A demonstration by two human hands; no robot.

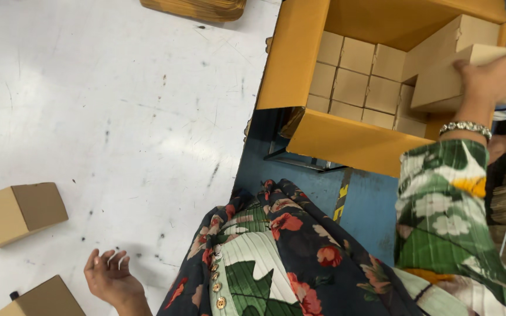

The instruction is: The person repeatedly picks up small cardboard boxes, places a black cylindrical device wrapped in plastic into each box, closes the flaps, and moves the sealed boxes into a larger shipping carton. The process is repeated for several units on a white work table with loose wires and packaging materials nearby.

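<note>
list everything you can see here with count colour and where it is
large carton: 1, orange-brown, open, upper middle to right
small boxes: about a dozen showing, tan, packed in rows inside the large carton
long box: 1, tan, held over the right side of the carton
loose boxes: 2, brown, on the white floor at lower left
wooden item: 1, brown, top edge, cut off by the frame
floor: white, scuffed, left half
blue surface: 1, under the carton, with a yellow and black strip
bracelet: 1, silver, on the right wrist
left hand: open, fingers spread, above the floor near the loose boxes, holding nothing
right hand: gripping the long box
</note>
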